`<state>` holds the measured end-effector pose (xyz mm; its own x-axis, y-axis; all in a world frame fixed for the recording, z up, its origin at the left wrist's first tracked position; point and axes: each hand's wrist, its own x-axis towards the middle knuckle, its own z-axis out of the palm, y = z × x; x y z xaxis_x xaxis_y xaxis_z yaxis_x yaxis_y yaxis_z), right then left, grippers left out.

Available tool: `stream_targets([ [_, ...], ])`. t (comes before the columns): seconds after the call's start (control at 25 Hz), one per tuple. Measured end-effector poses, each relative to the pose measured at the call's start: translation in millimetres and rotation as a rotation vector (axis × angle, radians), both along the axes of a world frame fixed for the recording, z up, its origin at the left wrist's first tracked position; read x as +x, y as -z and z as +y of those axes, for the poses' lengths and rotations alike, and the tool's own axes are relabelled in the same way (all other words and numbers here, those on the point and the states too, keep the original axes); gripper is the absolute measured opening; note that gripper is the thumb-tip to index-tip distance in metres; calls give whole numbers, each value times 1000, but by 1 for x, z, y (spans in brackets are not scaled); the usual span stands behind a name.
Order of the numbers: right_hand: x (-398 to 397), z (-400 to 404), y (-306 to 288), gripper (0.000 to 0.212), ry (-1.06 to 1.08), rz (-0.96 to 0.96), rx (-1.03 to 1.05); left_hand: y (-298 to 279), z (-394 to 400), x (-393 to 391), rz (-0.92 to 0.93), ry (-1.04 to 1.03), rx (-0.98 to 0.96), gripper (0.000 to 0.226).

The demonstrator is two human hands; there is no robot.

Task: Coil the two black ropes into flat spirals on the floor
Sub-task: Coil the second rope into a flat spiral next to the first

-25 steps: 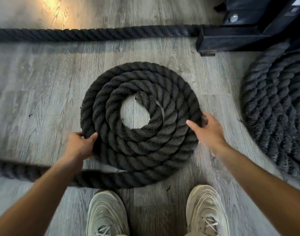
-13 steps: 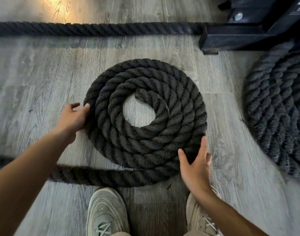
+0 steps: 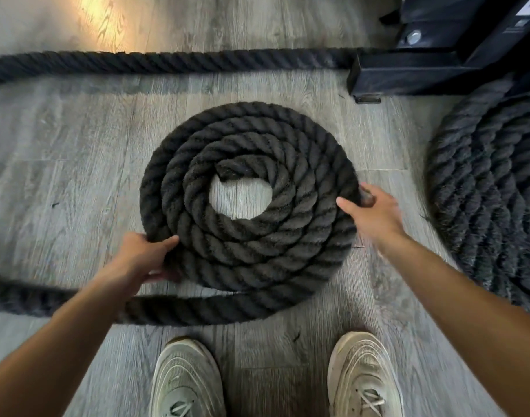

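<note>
A black rope coil (image 3: 248,194) is laid flat on the grey wood-look floor (image 3: 62,182), wound in about four turns around a bare round gap, with the rope's cut end seen at the inner edge of that gap. From the coil's near side a loose length of the same rope (image 3: 182,311) is led off to the left edge of view. The coil's outer turn is grasped at its near-left edge by the left hand (image 3: 140,257), thumb on top and fingers tucked beneath. The right edge of the coil is touched by the right hand (image 3: 375,212), thumb laid on the outer turn; whether it is gripped cannot be told. Beyond the coil a straight rope run (image 3: 167,63) is stretched to a black metal frame (image 3: 423,67). Right of the coil a second, larger coil (image 3: 492,188) is lying. Nearer than the coil, two pale sneakers (image 3: 187,380) are planted.
</note>
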<state>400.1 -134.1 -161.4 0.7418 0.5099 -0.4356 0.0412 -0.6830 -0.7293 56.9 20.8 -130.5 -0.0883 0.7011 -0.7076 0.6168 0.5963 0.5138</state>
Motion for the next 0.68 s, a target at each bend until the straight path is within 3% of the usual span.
stream_targets([
  [0.08,9,16,-4,48,43,-101,-12,-9,-16,-3,61,108,-156,33],
  [0.16,0,14,-2,50,61,-133,-13,-12,-12,-8,122,178,-197,42],
  [0.24,-28,-4,1,63,70,-93,-45,-9,8,-14,103,142,-116,51],
  [0.4,-115,-59,2,86,80,66,-107,1,59,-10,-111,15,123,74],
  [0.52,-148,-75,17,98,5,83,-112,17,76,-1,-131,58,221,67],
  [0.68,-112,-67,35,106,-28,126,-49,21,60,3,-152,51,266,62],
])
